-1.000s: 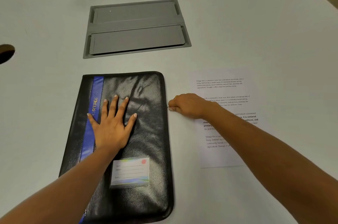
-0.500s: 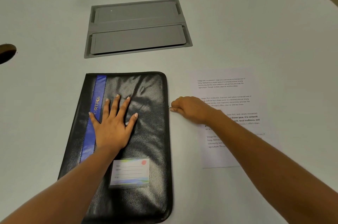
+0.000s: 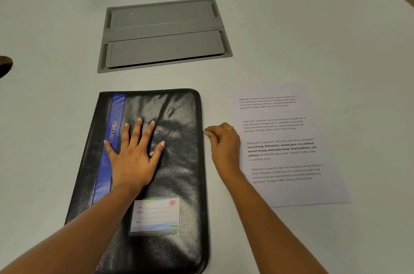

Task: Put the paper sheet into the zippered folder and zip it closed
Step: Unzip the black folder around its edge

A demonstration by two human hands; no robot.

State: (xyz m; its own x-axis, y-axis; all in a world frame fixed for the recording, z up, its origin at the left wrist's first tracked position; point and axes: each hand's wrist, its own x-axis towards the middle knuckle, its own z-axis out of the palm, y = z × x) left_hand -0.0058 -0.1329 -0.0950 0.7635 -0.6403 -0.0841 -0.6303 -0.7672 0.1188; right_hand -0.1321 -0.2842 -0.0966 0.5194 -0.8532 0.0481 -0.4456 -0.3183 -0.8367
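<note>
Through the head camera, the black zippered folder (image 3: 179, 184) lies flat on the white table (image 3: 56, 27) with its cover down. My left hand (image 3: 132, 159) presses on that cover, fingers straight and spread apart, the little finger over the folder's blue stripe (image 3: 105, 173). My right hand (image 3: 224, 144) sits at the folder's right edge, thumb and forefinger pinched together on the small zipper pull (image 3: 205, 132), the other fingers curled. The paper sheet (image 3: 291, 191) lies flat to the right of the folder, outside it. A label card (image 3: 156, 215) sits on the folder's near half. Beyond the folder's far edge is a grey hatch (image 3: 163, 34).
</note>
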